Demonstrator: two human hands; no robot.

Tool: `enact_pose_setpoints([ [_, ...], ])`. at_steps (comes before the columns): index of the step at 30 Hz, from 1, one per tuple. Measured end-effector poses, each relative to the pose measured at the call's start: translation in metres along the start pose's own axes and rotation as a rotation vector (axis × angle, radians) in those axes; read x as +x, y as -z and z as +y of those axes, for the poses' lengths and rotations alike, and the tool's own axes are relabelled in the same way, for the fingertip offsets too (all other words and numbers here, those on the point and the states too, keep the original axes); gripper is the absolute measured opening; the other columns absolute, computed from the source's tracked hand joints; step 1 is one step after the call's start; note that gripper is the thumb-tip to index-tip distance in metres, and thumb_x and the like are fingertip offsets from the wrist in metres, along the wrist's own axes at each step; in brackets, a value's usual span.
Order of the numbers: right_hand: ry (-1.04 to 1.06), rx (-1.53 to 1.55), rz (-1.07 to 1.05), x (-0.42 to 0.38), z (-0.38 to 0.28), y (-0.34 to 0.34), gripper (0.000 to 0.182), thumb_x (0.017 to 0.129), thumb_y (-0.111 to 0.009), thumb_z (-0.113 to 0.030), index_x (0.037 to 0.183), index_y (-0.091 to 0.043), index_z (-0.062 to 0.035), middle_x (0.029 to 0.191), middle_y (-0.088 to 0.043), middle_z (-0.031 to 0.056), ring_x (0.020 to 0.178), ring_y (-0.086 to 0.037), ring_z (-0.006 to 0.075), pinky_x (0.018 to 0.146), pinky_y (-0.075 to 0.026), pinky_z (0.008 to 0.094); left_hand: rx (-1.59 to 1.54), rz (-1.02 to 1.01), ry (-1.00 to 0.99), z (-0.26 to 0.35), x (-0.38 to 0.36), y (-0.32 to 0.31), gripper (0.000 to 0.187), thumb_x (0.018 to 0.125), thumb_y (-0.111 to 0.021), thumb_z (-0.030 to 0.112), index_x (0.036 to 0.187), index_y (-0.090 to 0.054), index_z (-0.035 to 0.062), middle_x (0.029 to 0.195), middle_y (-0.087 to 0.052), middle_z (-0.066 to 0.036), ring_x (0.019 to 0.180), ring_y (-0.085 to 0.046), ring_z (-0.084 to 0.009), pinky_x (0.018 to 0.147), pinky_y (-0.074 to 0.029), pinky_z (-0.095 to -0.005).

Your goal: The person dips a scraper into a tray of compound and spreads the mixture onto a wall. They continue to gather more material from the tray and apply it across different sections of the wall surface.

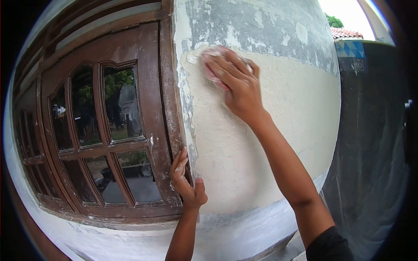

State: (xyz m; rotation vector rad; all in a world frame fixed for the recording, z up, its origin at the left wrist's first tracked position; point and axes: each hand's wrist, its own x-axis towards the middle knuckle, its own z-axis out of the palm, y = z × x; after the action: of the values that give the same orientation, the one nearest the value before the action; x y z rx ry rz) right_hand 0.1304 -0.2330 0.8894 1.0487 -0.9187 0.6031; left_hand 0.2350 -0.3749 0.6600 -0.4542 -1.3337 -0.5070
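High on the wall (pixel 270 130), my right hand (pixel 238 82) presses a pinkish, crumpled pad (pixel 210 71) against the surface, its fingers spread over it. Motion blur hides whether the pad is cloth, paper or sponge. The wall is cream in the middle, with patchy grey and white above. My left hand (pixel 188 182) rests lower down on the edge of the brown wooden window frame (pixel 167 87), fingers stretched upward and thumb apart. Nothing is held in it, and whitish residue marks the fingers.
Left of the hands is a wooden window (pixel 102 104) with several reflective panes. A pale ledge (pixel 130 237) runs below it. To the right stands a dark sheet-like panel (pixel 370 143) with a blue label. Roof tiles (pixel 346 33) show beyond.
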Motion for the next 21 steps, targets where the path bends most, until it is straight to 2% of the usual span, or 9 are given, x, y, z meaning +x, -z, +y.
enact_pose_setpoints([
  [4, 0.022, -0.05, -0.151, 0.002, -0.013, -0.005, 0.051, 0.084, -0.065, 0.001, 0.13, -0.071, -0.0207, 0.139, -0.067, -0.0036, 0.138, -0.054, 0.0224, 0.113, -0.031, 0.0523, 0.0, 0.008, -0.007, 0.0, 0.0, 0.0, 0.054, 0.104, -0.05, 0.034, 0.136, -0.038, -0.0073, 0.146, -0.045, -0.038, 0.138, -0.047, -0.0454, 0.116, -0.038, -0.052],
  [8, -0.018, -0.07, -0.188, -0.031, -0.026, 0.016, 0.051, 0.082, -0.066, 0.0, 0.13, -0.07, -0.0184, 0.139, -0.066, -0.0021, 0.138, -0.054, 0.024, 0.112, -0.03, 0.0561, 0.103, -0.059, -0.035, 0.003, 0.002, 0.003, 0.052, 0.105, -0.05, 0.033, 0.136, -0.038, -0.0074, 0.145, -0.045, -0.039, 0.137, -0.048, -0.0456, 0.116, -0.038, -0.0519],
  [12, -0.012, -0.169, -0.019, 0.013, -0.034, 0.002, 0.054, 0.083, -0.062, 0.0, 0.135, -0.065, -0.0178, 0.138, -0.066, 0.0001, 0.137, -0.053, 0.0255, 0.111, -0.03, 0.0542, 0.002, 0.022, -0.015, 0.002, 0.002, -0.001, 0.051, 0.104, -0.05, 0.033, 0.134, -0.04, -0.0075, 0.144, -0.048, -0.038, 0.136, -0.049, -0.0459, 0.116, -0.038, -0.0517],
  [13, 0.018, -0.201, -0.022, 0.019, -0.033, -0.008, 0.052, 0.085, -0.061, -0.002, 0.135, -0.063, -0.0133, 0.137, -0.065, 0.0037, 0.134, -0.054, 0.0284, 0.107, -0.034, 0.0541, -0.005, 0.031, -0.007, 0.002, 0.002, -0.001, 0.051, 0.104, -0.05, 0.033, 0.134, -0.041, -0.0075, 0.144, -0.049, -0.038, 0.136, -0.049, -0.046, 0.116, -0.038, -0.0516],
  [16, -0.014, -0.19, -0.099, 0.007, -0.057, -0.016, 0.05, 0.085, -0.062, -0.004, 0.135, -0.062, -0.008, 0.137, -0.064, 0.0082, 0.129, -0.054, 0.0314, 0.098, -0.039, 0.0541, 0.021, 0.022, -0.023, 0.002, 0.002, 0.0, 0.05, 0.104, -0.051, 0.033, 0.133, -0.043, -0.0072, 0.143, -0.051, -0.037, 0.135, -0.049, -0.0461, 0.116, -0.037, -0.0513],
  [17, 0.036, -0.193, -0.112, -0.002, -0.068, -0.009, 0.049, 0.086, -0.063, -0.006, 0.135, -0.061, -0.0045, 0.135, -0.065, 0.0117, 0.127, -0.055, 0.0332, 0.091, -0.042, 0.0525, 0.021, 0.019, -0.02, 0.003, 0.0, 0.002, 0.05, 0.104, -0.051, 0.033, 0.133, -0.043, -0.0072, 0.143, -0.051, -0.037, 0.135, -0.049, -0.0461, 0.116, -0.037, -0.0513],
  [18, 0.04, -0.192, -0.111, -0.01, -0.078, -0.001, 0.049, 0.086, -0.063, -0.006, 0.135, -0.061, -0.0045, 0.135, -0.065, 0.0117, 0.127, -0.055, 0.0332, 0.091, -0.042, 0.0525, 0.033, -0.018, -0.004, 0.003, -0.001, 0.004, 0.051, 0.103, -0.05, 0.032, 0.134, -0.041, -0.0074, 0.146, -0.047, -0.038, 0.139, -0.046, -0.0448, 0.118, -0.034, -0.0524],
  [20, 0.01, -0.142, -0.231, -0.02, -0.091, 0.007, 0.057, 0.087, -0.066, -0.007, 0.143, -0.058, -0.0122, 0.138, -0.067, 0.0052, 0.13, -0.055, 0.0309, 0.095, -0.04, 0.0509, 0.048, -0.049, 0.009, 0.002, -0.002, 0.005, 0.052, 0.103, -0.049, 0.032, 0.135, -0.04, -0.0075, 0.149, -0.042, -0.038, 0.142, -0.044, -0.0435, 0.12, -0.031, -0.0536],
  [21, 0.002, -0.138, -0.167, -0.016, -0.087, 0.003, 0.057, 0.087, -0.064, -0.005, 0.143, -0.058, -0.0118, 0.138, -0.067, 0.0058, 0.128, -0.056, 0.031, 0.095, -0.039, 0.0504, 0.038, -0.036, 0.002, 0.001, -0.002, 0.003, 0.051, 0.103, -0.049, 0.031, 0.135, -0.04, -0.0075, 0.149, -0.043, -0.038, 0.142, -0.044, -0.0437, 0.12, -0.031, -0.0538],
])
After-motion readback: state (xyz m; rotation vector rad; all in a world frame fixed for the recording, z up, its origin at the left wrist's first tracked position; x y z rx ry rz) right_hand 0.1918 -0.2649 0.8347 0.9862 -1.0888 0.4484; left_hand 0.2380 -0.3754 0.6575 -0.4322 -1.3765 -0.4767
